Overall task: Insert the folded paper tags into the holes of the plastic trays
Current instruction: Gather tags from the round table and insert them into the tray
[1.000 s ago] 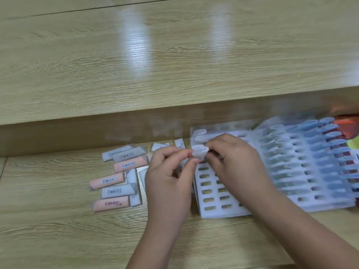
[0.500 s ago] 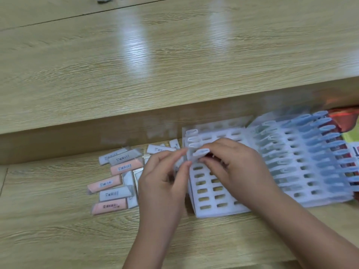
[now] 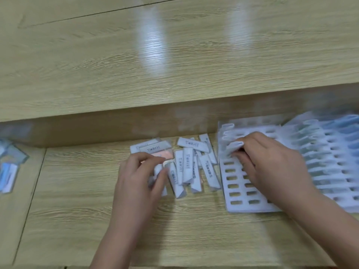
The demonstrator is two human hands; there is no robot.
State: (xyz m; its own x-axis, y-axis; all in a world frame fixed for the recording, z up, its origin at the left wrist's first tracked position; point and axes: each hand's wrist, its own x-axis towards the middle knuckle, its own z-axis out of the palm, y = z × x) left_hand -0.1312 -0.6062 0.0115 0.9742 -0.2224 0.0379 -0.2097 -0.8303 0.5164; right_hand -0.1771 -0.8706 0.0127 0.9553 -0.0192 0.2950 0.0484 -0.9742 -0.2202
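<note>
A white plastic tray [image 3: 236, 193] with rows of slots lies on the desk at the right. Three folded tags stand in its top-left slots. My right hand [image 3: 270, 162] rests on the tray and pinches a folded white tag [image 3: 234, 146] at a slot in the left column. A pile of folded paper tags [image 3: 191, 164], white and a few pink, lies left of the tray. My left hand [image 3: 143, 175] is over the pile's left side, its thumb and fingers closing on one white tag [image 3: 157, 171].
A second tray [image 3: 334, 156] filled with upright tags overlaps the first on the far right. A raised wooden shelf [image 3: 174, 65] runs along the back, its front edge just behind the pile. Blurred cards [image 3: 9, 167] lie at the far left.
My left hand let go of the tag at the tray and moved left down onto the pile. My right hand stayed at the tray with the tag. The view shifted right.
</note>
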